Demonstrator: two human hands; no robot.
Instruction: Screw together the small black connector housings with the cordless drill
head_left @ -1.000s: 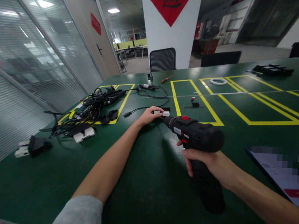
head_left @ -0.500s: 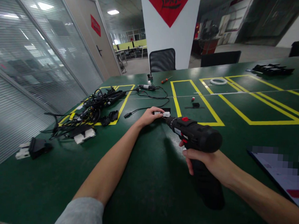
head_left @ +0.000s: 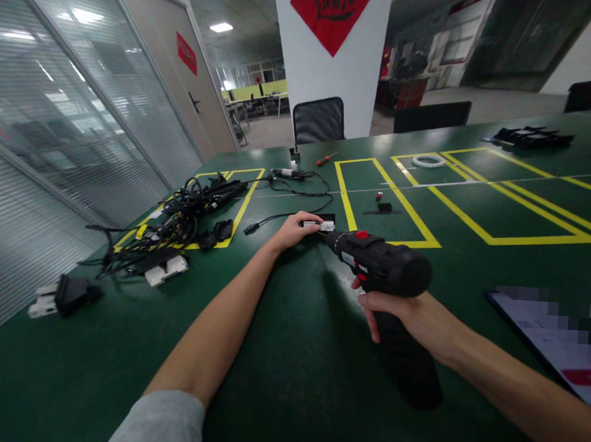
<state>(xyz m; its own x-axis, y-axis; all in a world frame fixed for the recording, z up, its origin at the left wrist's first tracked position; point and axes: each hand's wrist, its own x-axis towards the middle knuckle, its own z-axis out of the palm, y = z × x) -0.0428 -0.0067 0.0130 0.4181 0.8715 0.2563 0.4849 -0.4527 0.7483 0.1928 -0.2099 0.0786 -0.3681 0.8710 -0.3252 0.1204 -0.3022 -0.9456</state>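
My right hand (head_left: 395,312) is wrapped round the grip of a black and red cordless drill (head_left: 383,261), which points forward and to the left. Its bit meets, or comes very close to, a small black and white part (head_left: 328,226) on the green table. Fingers of my left hand (head_left: 295,230) hold that part down from its left side. How the bit's tip sits against the part is too small to tell.
A heap of black cables (head_left: 186,214) lies to the left, near black and white connector pieces (head_left: 167,269). Beyond my hands are an orange screwdriver (head_left: 324,160), a white tape ring (head_left: 428,161) and yellow tape outlines. A tablet-like board (head_left: 543,343) rests at right.
Both hands, the drill and the part keep nearly the same places. The whole view has shifted slightly, and the drill's rear appears a little further left.
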